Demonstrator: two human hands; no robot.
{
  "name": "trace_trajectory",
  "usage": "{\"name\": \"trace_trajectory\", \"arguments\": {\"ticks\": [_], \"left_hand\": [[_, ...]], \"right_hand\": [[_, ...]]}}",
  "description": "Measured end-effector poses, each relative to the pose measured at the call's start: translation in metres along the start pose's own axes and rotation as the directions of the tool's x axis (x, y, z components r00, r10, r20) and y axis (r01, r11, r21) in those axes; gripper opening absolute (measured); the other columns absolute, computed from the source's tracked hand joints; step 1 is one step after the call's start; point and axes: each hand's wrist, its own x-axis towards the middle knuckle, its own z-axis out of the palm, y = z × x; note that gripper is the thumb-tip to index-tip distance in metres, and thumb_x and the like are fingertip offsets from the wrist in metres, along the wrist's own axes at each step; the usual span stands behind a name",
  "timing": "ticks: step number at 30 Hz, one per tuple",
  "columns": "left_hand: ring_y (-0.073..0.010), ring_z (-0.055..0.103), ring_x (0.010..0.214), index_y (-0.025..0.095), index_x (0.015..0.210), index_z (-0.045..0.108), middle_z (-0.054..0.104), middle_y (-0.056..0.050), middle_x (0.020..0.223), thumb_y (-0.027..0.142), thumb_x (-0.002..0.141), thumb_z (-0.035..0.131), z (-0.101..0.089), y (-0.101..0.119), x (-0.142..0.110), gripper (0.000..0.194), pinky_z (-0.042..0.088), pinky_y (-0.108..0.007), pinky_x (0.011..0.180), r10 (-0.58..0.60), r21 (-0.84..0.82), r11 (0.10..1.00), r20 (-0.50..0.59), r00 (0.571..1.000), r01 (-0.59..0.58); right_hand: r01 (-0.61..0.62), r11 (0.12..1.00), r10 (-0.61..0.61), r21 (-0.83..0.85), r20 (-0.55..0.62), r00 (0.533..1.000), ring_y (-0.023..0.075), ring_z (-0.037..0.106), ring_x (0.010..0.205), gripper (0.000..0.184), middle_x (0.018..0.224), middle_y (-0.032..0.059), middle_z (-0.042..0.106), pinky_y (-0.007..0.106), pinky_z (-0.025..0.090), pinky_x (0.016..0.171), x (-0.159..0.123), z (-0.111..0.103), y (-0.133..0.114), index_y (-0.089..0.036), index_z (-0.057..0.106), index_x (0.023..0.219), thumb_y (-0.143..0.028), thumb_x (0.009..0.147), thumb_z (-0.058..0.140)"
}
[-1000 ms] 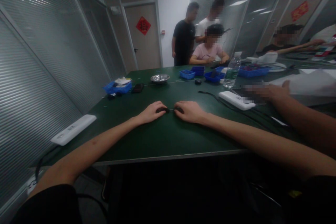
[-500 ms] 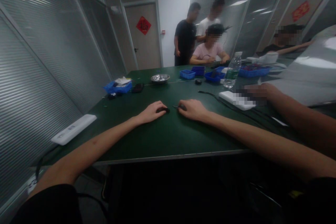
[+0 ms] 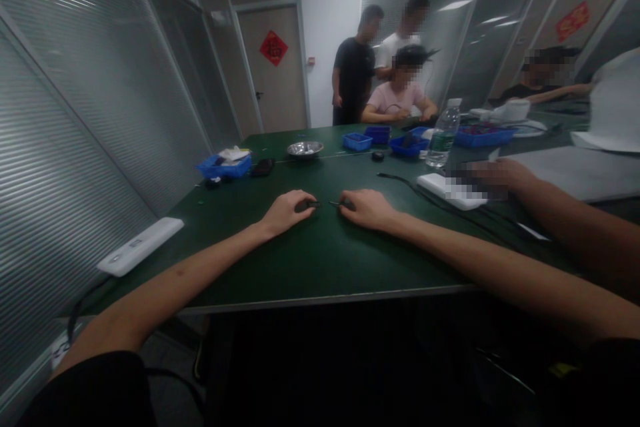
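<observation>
I see a flat green desk (image 3: 300,260), a blue tray (image 3: 227,169) holding a crumpled white wad (image 3: 234,155), and a shiny round bowl (image 3: 305,151). My left hand (image 3: 283,211) and right hand (image 3: 369,209), fingers curled in, pinch a dark stub (image 3: 312,204) and a thin-tipped piece (image 3: 345,203), ends just apart mid-desk.

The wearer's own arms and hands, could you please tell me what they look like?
The left hand and right hand are ungloved, and no watch or band shows on either wrist. The left sleeve and right sleeve are black and leave the forearms bare. A small round spot marks the left forearm.
</observation>
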Motion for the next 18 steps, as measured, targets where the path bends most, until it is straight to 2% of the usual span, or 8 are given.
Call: {"name": "trace_trajectory", "arguments": {"ticks": [6, 18], "left_hand": [[-0.0218, 0.063, 0.103, 0.023, 0.120, 0.069, 0.068, -0.006, 0.112, 0.024, 0.097, 0.063, -0.0019, 0.0031, -0.0009, 0.024, 0.052, -0.037, 0.091, 0.083, 0.051, 0.995, -0.050, 0.995, -0.080], [-0.0210, 0.063, 0.099, 0.023, 0.120, 0.069, 0.068, -0.006, 0.112, 0.026, 0.098, 0.062, -0.0011, 0.0029, -0.0012, 0.024, 0.052, -0.036, 0.089, 0.061, 0.046, 0.997, -0.024, 0.998, -0.060]], "right_hand": [[-0.003, 1.000, 0.003, -0.011, 0.004, 1.000, 0.0248, 0.070, 0.093, 0.037, 0.112, 0.0090, 0.075, 0.029, 0.046, 0.072, 0.0019, 0.0017, 0.0012, -0.024, 0.066, 0.125, -0.045, 0.100, 0.049], [0.006, 1.000, -0.006, -0.003, -0.003, 1.000, 0.0245, 0.070, 0.091, 0.036, 0.111, 0.0091, 0.075, 0.029, 0.045, 0.070, 0.0003, -0.0001, 0.0007, -0.024, 0.066, 0.123, -0.045, 0.099, 0.049]]}}
